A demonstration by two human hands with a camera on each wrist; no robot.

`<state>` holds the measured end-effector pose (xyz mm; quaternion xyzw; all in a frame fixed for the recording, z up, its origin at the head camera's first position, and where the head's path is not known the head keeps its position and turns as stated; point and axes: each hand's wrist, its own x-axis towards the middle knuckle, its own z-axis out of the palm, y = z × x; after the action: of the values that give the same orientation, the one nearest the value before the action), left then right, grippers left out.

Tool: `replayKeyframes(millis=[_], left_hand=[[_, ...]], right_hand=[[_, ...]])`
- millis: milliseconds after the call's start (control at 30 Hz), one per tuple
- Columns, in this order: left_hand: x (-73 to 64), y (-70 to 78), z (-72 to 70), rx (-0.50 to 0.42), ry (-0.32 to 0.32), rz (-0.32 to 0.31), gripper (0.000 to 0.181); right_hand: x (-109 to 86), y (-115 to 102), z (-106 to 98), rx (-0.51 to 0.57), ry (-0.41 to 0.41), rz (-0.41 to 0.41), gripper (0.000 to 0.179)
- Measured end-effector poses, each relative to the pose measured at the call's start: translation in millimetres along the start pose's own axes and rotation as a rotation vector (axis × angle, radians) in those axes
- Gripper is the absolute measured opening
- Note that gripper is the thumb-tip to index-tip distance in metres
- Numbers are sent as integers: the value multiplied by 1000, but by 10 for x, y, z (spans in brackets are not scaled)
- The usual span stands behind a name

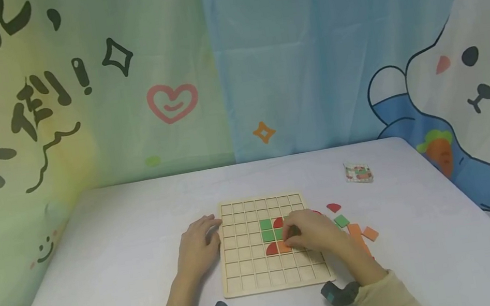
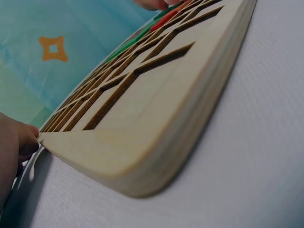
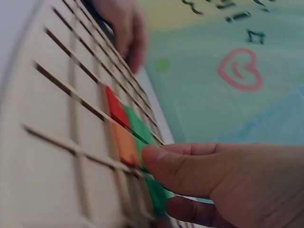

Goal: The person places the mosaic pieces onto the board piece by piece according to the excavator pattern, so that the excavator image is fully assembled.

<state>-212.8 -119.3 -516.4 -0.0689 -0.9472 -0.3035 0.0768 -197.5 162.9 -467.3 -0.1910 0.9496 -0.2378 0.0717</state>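
Note:
A square wooden grid board (image 1: 248,273) lies on the table with several coloured tiles in its cells. My left hand (image 1: 199,248) rests at its left edge, the fingertips touching the rim; that hand (image 2: 16,149) also shows at the edge in the left wrist view. Over the board's right half, my right hand (image 1: 314,229) has thumb and fingers brought together beside an orange square tile (image 1: 284,247). In the right wrist view, the thumb (image 3: 166,164) covers a corner of the orange tile (image 3: 125,145). Whether the fingers pinch it is hidden.
Right of the board lie a red quarter-round tile (image 1: 334,207), a green square tile (image 1: 341,221), an orange square tile (image 1: 370,233) and an orange strip (image 1: 355,234), partly under my right forearm. A small printed packet or card stack (image 1: 358,172) lies at the back right.

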Motion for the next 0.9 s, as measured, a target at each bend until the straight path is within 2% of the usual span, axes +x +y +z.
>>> replayKeyframes(millis=[67,133,267,367,467,600,767,900], left_hand=[[-2,-11,6,-4,-3,0,31],[0,-21,16,-8,-5,1,31],[5,-34,21,-12,0,7,30],[6,-36,5,-14,3,11,30],[10,-27,-7,-14,1,13,31],[10,-16,-12,-14,-3,14,31],[9,-12,-19,-13,-7,10,31],[4,-6,-21,-8,-2,5,31]], right_hand=[[-11,85,-92,33,-4,34,10],[-42,189,-215,59,-11,107,13],[-163,460,-454,71,-37,308,30],[-289,707,-587,56,-68,412,44],[-425,937,-679,25,-106,444,57],[-563,1123,-744,8,-168,480,69],[-588,1207,-744,25,-201,526,63],[-562,1240,-742,65,-147,611,50]])
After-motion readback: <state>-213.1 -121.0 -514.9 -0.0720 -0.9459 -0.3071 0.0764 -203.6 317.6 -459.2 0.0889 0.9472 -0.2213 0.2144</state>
